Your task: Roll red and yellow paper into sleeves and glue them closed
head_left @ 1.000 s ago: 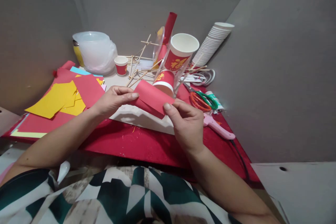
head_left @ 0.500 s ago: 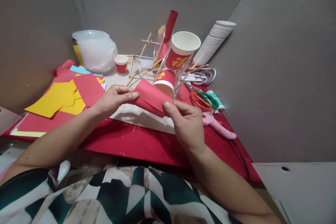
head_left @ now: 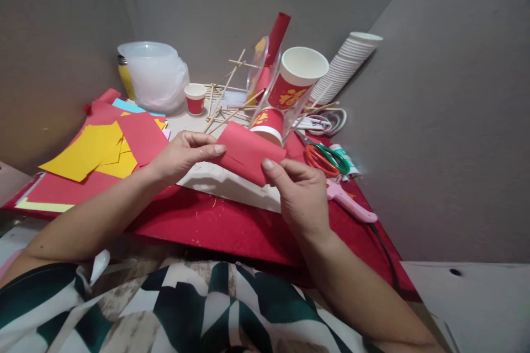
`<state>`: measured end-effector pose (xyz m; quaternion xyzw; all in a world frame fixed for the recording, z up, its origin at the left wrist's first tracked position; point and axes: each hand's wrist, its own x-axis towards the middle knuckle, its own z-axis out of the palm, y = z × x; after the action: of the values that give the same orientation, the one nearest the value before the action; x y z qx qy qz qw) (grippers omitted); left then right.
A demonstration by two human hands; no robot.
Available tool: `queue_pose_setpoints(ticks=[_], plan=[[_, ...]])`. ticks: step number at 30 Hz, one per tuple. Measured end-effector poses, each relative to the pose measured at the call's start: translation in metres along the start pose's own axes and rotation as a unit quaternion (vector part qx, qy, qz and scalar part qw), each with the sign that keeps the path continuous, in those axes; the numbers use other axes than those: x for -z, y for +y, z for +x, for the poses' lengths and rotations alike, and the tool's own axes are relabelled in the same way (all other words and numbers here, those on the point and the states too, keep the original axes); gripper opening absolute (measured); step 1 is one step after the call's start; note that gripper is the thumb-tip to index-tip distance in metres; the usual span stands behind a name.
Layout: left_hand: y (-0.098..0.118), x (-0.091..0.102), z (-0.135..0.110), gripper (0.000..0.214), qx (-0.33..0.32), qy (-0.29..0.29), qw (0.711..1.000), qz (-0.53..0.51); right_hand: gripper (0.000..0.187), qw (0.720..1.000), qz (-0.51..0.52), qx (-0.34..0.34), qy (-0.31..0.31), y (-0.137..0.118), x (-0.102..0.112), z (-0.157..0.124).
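Observation:
A piece of red paper (head_left: 248, 151), curled over on itself, is held up above the near edge of the white board (head_left: 232, 185). My left hand (head_left: 186, 151) pinches its left end between thumb and fingers. At its lower right corner, my right hand (head_left: 300, 190) grips it, thumb on top. Just behind the paper stand two red-and-white paper cups, the upper one (head_left: 296, 80) opening upward and the lower one (head_left: 269, 124) overturned, with clear plastic pieces at their sides. A rolled red paper tube (head_left: 278, 38) rises behind them.
Red and yellow paper sheets (head_left: 89, 149) lie left. Behind are a plastic tub (head_left: 151, 74), a small cup (head_left: 195, 100) and wooden sticks (head_left: 226, 94). On the right are stacked cups (head_left: 348, 66), scissors (head_left: 327, 159), a white cable (head_left: 331, 121) and a pink glue gun (head_left: 351, 204).
The red paper's curl looks flatter, its folded-over edges closer together. Both hands keep their hold, and the view has shifted slightly.

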<state>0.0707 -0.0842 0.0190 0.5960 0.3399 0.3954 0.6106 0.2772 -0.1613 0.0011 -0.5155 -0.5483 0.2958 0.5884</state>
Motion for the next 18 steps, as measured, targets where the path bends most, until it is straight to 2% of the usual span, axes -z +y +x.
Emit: queue_pose_setpoints(ticks=[5,12,18], plan=[[0.0009,0.0006,-0.0006,0.02,0.007,-0.017,1.0,-0.004,0.039,1.0,-0.003,-0.008,0.0,-0.0021,-0.0008,0.0013],[0.0027,-0.0005,-0.0006,0.021,0.025,0.001,1.0,0.016,0.044,1.0,-0.017,0.003,0.004,-0.0023,-0.0002,0.0026],[0.0021,-0.0003,-0.0007,0.019,0.044,0.001,0.999,-0.018,0.04,1.0,-0.011,-0.001,-0.011,-0.0039,0.0005,0.0012]])
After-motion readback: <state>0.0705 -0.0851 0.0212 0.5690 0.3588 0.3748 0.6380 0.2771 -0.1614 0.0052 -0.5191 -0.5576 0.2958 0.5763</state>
